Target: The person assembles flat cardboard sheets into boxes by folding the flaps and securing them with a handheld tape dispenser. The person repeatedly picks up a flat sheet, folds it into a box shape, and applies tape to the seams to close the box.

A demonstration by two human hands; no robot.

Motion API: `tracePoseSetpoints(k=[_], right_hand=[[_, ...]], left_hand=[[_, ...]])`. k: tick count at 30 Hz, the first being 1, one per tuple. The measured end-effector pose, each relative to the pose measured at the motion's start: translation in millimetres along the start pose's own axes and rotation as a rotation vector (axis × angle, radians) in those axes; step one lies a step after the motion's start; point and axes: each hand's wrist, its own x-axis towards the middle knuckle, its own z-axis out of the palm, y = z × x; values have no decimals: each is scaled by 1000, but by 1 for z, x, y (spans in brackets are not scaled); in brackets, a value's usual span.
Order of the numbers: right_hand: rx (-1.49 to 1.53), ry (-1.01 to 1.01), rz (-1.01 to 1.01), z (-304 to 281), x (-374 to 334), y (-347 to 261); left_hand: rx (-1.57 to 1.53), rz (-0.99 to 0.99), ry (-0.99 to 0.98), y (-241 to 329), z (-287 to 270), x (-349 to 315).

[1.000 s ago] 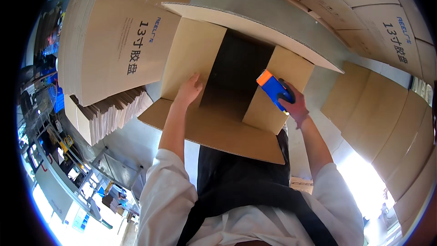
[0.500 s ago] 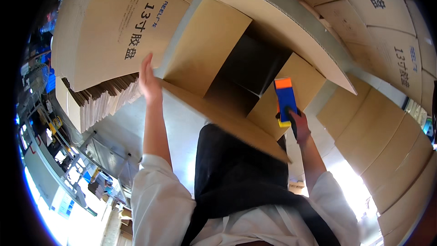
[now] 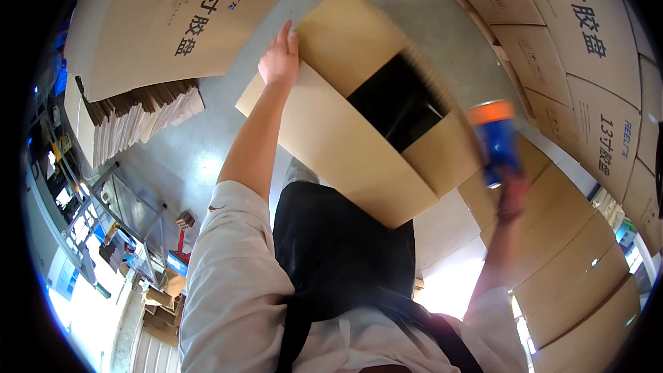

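Observation:
An open cardboard box [image 3: 345, 138] stands tilted in front of me, its flaps spread around a dark opening [image 3: 399, 100]. At its left, my left hand [image 3: 278, 61] is bare and closed on the edge of a flap, with part of the fingers hard to make out. Off the box's right side, my right hand [image 3: 511, 193] wears a dark and reddish glove and is blurred by motion. It grips a blue tool with an orange end [image 3: 494, 135], which looks like a hand-held tape dispenser. The tool is apart from the box.
A stack of flat cardboard cartons [image 3: 159, 34] stands at the left. More cartons [image 3: 552, 48] form a wall at the far right, with others [image 3: 559, 228] below them. A metal frame [image 3: 131, 200] is at the lower left, over a grey floor [image 3: 228, 107].
My left hand has moved right, from beside the box onto its flap. My right hand has swung right with the tool, away from the box. The box has tilted, showing more of its near flap.

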Motion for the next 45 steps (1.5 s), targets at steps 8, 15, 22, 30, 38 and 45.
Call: tracePoseSetpoints(k=[8, 15, 22, 30, 38, 45], right_hand=[[-599, 79, -367, 107, -76, 30], [-206, 102, -255, 101, -72, 43], [525, -34, 90, 121, -71, -37], [320, -477, -357, 215, -46, -9], [354, -487, -339, 216, -48, -5], [363, -490, -377, 215, -48, -8]], left_hand=[[-452, -55, 3, 1, -9, -30], [27, -41, 19, 19, -2, -37], [134, 39, 136, 6, 18, -32], [313, -111, 26, 12, 7, -37], [154, 191, 325, -10, 25, -37], [-13, 286, 104, 5, -15, -64]])
